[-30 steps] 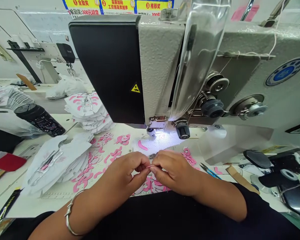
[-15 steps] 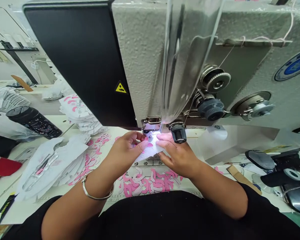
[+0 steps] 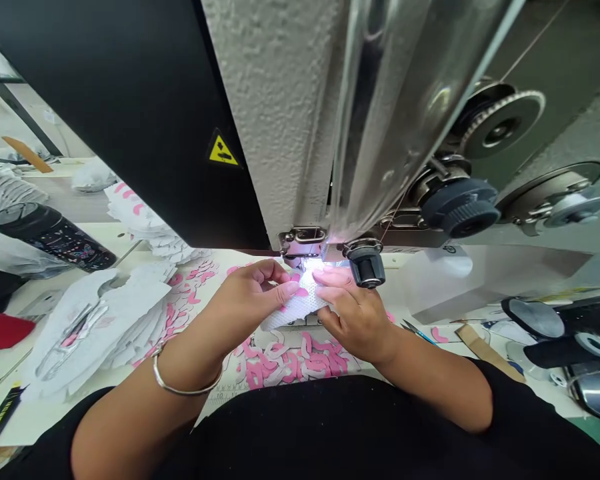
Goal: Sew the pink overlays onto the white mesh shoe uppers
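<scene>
Under the lamp of a sewing machine [image 3: 275, 127], a white textured fabric piece [image 3: 304, 307] with small pink patches lies at the needle area. My left hand [image 3: 247, 293] pinches its left side between thumb and fingers, close to a pink patch [image 3: 303, 292]. On the right side, my right hand [image 3: 357, 308] grips the same fabric with bent fingers, its fingertips beside the bright needle area. Glare and my fingers hide the needle itself. Below both hands, many loose pink curved cut pieces [image 3: 300, 360] are spread over the machine bed.
At left lie a stack of white cut pieces [image 3: 95, 333] with metal snips [image 3: 75, 337] on top, another stack with pink patches [image 3: 145, 220], and a black bottle [image 3: 53, 233]. Thread cones [image 3: 563, 353] and a cardboard strip [image 3: 487, 353] are at right. The machine head hangs close above my hands.
My view has come nearer to the machine head, which looks larger now. Both hands stay on the fabric, and slightly more of it shows between them.
</scene>
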A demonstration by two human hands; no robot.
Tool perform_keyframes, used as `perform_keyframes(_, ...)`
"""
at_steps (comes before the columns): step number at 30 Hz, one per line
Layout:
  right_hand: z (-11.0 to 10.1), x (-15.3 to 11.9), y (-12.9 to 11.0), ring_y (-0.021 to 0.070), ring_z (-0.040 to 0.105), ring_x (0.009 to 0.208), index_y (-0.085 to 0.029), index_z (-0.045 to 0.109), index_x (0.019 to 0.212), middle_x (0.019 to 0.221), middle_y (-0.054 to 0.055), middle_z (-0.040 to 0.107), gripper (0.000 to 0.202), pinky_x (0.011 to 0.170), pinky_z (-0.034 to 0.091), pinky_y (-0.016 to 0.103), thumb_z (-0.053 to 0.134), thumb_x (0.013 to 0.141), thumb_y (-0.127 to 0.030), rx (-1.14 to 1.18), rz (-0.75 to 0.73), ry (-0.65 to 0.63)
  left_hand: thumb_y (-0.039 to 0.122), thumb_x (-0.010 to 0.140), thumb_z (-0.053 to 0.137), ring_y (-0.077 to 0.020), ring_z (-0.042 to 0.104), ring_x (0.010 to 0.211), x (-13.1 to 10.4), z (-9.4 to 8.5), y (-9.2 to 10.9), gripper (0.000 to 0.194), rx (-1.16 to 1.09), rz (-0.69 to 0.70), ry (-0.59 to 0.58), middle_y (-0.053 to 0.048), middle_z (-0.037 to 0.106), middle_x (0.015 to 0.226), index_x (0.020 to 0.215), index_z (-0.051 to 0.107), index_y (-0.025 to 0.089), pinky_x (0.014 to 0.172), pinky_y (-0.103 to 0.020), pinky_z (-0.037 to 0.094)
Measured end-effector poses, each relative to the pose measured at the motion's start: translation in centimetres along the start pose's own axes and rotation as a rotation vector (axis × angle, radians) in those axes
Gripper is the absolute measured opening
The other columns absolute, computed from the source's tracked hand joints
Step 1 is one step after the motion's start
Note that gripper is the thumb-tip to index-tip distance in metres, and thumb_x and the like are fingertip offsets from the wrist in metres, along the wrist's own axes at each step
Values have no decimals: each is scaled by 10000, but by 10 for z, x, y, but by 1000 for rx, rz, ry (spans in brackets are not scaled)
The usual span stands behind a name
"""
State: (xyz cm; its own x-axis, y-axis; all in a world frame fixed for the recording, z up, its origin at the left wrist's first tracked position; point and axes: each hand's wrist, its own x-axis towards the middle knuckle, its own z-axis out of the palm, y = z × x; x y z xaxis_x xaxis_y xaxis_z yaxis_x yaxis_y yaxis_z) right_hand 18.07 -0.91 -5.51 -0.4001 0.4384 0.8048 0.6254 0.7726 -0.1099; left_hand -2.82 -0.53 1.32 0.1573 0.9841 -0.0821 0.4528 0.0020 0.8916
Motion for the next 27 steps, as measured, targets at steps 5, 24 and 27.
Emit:
perform_keyframes(5,2,-1,2,276,640,1111,-205,577,1018,1128,122,689,215,927,547,485,623,823,-126,6,-12,8,519,763,684,-140,540,560,2,2,2,301,135,43,91,9,664,702,839,663,228,485,-247,374)
perform_keyframes(24,-1,-1,2,268,629,1118,-242,590,1154,1134,97,679,354,906,542,468,611,832,-95,17,-39,2,456,803,661,-142,557,627,2,6,7,246,186,86,69,18,638,705,770,615,216,577,-269,417)
perform_keyframes(27,-2,0,2,261,629,1121,-267,600,1186,1150,90,675,392,905,539,459,604,838,-87,10,-56,11,467,804,655,-149,559,634,3,6,7,255,203,92,71,10,643,726,781,618,215,579,-281,415)
